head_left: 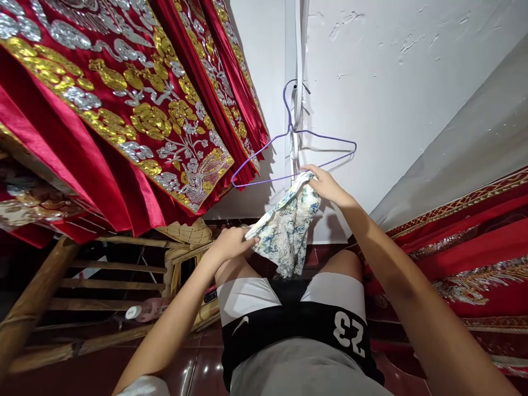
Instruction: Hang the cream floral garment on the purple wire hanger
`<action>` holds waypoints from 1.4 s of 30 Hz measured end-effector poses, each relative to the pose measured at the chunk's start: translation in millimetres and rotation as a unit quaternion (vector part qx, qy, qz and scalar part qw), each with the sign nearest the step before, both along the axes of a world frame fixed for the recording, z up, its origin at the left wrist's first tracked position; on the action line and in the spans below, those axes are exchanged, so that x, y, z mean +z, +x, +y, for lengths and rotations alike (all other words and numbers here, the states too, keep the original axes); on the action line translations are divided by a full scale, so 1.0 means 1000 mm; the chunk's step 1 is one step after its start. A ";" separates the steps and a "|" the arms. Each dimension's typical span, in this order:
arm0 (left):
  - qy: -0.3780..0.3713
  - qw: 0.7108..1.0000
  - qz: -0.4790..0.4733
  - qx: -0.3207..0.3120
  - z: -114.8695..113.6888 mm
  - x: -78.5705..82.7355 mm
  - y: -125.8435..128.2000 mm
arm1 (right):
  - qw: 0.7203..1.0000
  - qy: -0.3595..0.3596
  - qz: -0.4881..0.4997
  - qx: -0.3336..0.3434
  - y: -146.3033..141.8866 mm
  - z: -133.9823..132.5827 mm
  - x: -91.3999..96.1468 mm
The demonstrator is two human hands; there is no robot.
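Observation:
A small cream garment with a blue floral print (289,228) hangs between my two hands in front of my knees. My left hand (231,242) is closed on its lower left edge. My right hand (325,184) is closed on its top edge, right at the bottom bar of a purple wire hanger (289,148). The hanger's hook sits over a fitting on the white wall (391,82).
Red satin cloth with gold and silver sequin embroidery (124,110) hangs at the upper left, and more of it (466,258) lies at the right. A bamboo rack (103,286) stands at the lower left on a dark red tiled floor (198,368).

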State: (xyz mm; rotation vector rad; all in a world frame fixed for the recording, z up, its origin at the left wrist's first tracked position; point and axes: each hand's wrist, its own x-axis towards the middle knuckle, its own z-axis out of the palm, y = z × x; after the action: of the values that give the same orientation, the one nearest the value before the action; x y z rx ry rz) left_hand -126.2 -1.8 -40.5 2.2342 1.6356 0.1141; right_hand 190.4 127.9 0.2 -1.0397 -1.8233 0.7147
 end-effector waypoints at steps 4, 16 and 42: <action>0.049 0.996 0.051 0.048 0.006 0.024 -0.009 | 0.999 -0.023 -0.020 0.011 0.006 0.001 -0.008; 0.204 0.976 -0.063 0.047 0.041 0.076 0.000 | 0.998 -0.004 -0.064 -0.011 0.019 -0.045 0.025; 0.135 0.891 -0.435 0.000 0.092 0.113 0.016 | 0.965 0.002 -0.095 -0.243 0.099 -0.008 0.050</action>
State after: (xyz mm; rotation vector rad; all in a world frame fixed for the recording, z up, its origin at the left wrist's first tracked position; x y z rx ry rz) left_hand -110.1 90.1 72.5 1.8844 1.1386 1.2117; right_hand 289.8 119.7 49.8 -1.5225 -1.6246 0.3209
